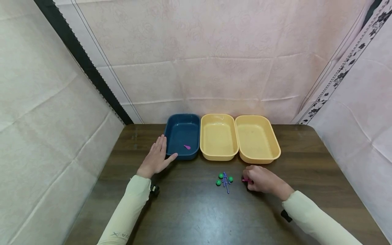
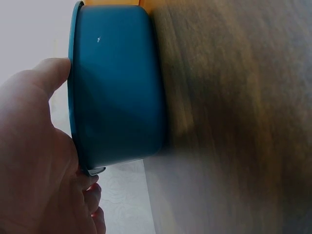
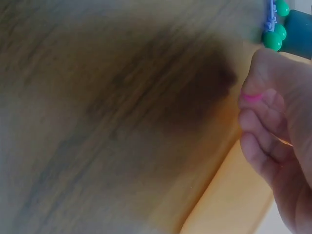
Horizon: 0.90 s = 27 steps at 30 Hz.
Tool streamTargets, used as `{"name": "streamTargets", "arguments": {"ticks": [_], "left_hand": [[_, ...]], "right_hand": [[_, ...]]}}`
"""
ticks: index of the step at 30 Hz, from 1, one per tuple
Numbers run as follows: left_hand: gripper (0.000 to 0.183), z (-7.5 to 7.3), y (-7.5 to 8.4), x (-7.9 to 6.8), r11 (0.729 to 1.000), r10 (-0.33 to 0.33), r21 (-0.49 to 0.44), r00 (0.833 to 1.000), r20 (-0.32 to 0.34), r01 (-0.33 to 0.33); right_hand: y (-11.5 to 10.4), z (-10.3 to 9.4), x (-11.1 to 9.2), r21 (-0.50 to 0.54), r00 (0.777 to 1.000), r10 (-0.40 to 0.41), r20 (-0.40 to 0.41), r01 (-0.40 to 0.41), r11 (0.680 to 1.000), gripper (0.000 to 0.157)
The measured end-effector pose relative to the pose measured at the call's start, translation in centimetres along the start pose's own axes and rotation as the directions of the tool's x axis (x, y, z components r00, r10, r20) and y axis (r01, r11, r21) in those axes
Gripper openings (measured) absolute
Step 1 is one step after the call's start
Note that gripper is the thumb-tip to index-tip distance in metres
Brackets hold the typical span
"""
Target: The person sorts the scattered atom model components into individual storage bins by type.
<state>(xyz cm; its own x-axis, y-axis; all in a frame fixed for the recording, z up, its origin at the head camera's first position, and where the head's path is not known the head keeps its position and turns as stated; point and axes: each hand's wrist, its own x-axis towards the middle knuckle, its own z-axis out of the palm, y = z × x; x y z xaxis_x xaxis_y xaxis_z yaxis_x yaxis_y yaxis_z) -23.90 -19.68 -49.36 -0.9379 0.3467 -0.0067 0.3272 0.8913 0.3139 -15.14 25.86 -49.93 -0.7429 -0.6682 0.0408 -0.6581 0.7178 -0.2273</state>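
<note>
My left hand (image 1: 156,158), its fingers straight and thumb spread, rests at the near left corner of a blue tray (image 1: 182,131). In the left wrist view, the thumb touches the tray's rim (image 2: 72,92). Inside that tray lies a small bright pink teardrop-shaped piece (image 1: 187,147). Over the table in front of the right-hand yellow tray, my right hand (image 1: 263,180) pinches another small pink piece (image 1: 245,180). Only a sliver of this pink piece (image 3: 252,97) shows between thumb and fingers in the right wrist view; the rest is hidden.
Two yellow trays, one in the middle (image 1: 218,134) and one at the right (image 1: 256,136), stand beside the blue one. Left of my right hand, several thin purple pieces (image 1: 225,182) lie among green balls (image 1: 218,182) on the dark wooden table (image 1: 196,211). Pale cloth (image 1: 214,81) hangs behind.
</note>
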Motion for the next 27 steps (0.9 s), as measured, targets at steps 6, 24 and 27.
{"name": "streamTargets", "arguments": {"ticks": [6,24,27], "left_hand": [[0.105,0.1,-0.1,0.0,1.000,-0.002,-0.001,1.000,-0.003,0.002],[0.106,0.1,0.0,0.1,1.000,0.001,-0.015,1.000,0.001,-0.001],[0.106,0.1,0.0,0.0,1.000,0.003,-0.016,1.000,-0.002,-0.003]], "right_hand": [[-0.3,-0.6,0.3,-0.008,1.000,-0.018,-0.022,0.017,1.000,0.024],[-1.3,-5.2,2.5,-0.026,0.999,-0.028,0.015,0.029,0.999,0.017],[-1.4,-6.0,3.2,-0.013,0.999,-0.035,0.019,0.036,0.999,0.017]]}}
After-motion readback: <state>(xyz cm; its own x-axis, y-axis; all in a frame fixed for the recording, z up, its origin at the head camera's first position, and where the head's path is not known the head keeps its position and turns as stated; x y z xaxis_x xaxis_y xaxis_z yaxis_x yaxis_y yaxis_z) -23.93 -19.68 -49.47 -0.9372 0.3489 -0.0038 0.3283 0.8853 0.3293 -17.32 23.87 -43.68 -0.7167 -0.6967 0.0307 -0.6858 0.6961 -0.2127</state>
